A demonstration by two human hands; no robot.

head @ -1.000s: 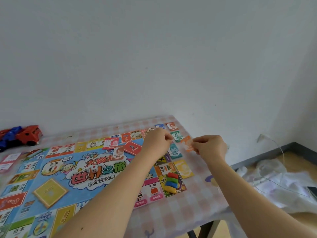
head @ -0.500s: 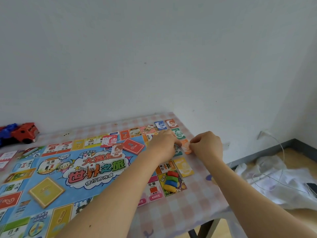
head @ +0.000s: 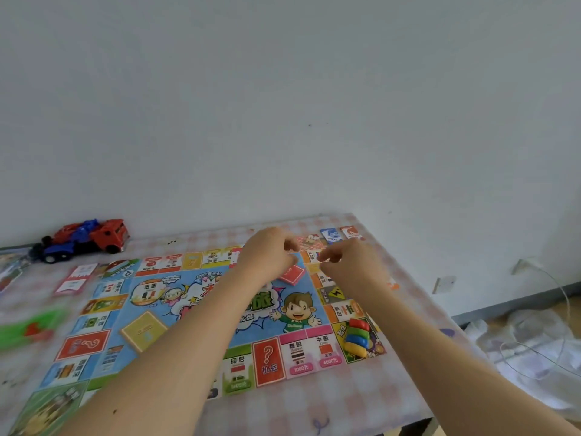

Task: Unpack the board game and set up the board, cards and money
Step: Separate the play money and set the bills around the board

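The colourful printed paper game board (head: pixel 297 309) lies flat on the pink-and-white checked tablecloth (head: pixel 314 404). A strip of cloth runs between the board's near edge and the table's near edge. A narrower strip runs along its right side, where the table drops to the floor.

Both hands hover over the board's far right corner. The left hand (head: pixel 267 256) and right hand (head: pixel 349 265) have curled fingers with the tips close together; blur hides whether they pinch anything.

A red card (head: pixel 290 273) lies on the board beneath them, and a yellow card stack (head: pixel 143 330) on its left half. 4 stacked plastic tokens (head: pixel 356 336) sit on its near right corner.

Near-edge squares read "机会" with "?", "泰国 1000元", "中国 4000元" and "印尼".

A red-and-blue toy truck (head: pixel 85 239) stands beyond the far left corner.
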